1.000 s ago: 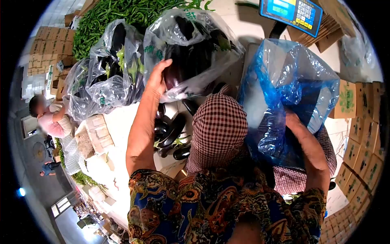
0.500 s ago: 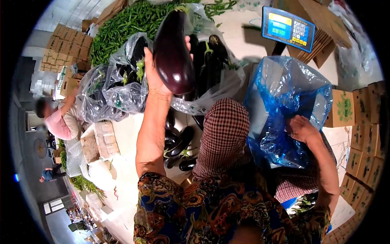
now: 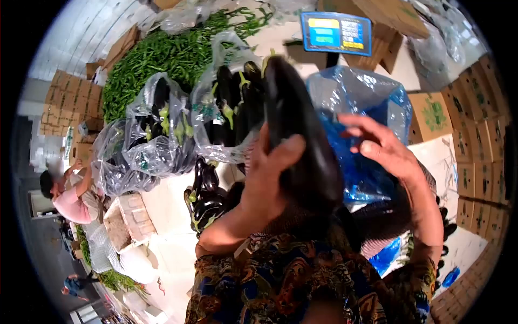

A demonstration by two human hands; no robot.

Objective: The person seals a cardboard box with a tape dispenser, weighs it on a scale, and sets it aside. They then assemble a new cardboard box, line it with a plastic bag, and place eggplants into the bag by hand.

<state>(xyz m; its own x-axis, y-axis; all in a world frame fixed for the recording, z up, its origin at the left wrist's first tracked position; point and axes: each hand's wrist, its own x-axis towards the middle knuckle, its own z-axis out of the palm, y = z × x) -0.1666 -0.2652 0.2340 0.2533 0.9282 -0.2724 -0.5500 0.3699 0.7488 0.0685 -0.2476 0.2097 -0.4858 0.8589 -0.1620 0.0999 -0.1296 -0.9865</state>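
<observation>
My left hand [image 3: 263,181] grips a large dark purple eggplant [image 3: 305,140] from its side, thumb across the skin. The eggplant slants close to the camera, its green stem end pointing up. Beyond it, partly covered, stands a blue plastic bag [image 3: 372,186] with its mouth spread. Over the bag's near side, my right hand [image 3: 386,148] has its fingers apart and holds nothing. To the left, clear plastic bags hold several eggplants [image 3: 229,108], stems showing. Loose eggplants [image 3: 208,197] lie on the floor beside my left forearm.
Green peppers [image 3: 167,65] form a large heap at the upper left. A scale display [image 3: 335,33] rises behind the blue bag. Cardboard boxes [image 3: 477,135] are stacked at right. A person in pink [image 3: 74,204] crouches at far left near a foam box [image 3: 129,218].
My left hand has brought the eggplant down and right, toward the blue bag and my body. My right hand has come off the bag, and its fingers have spread. The view has shifted.
</observation>
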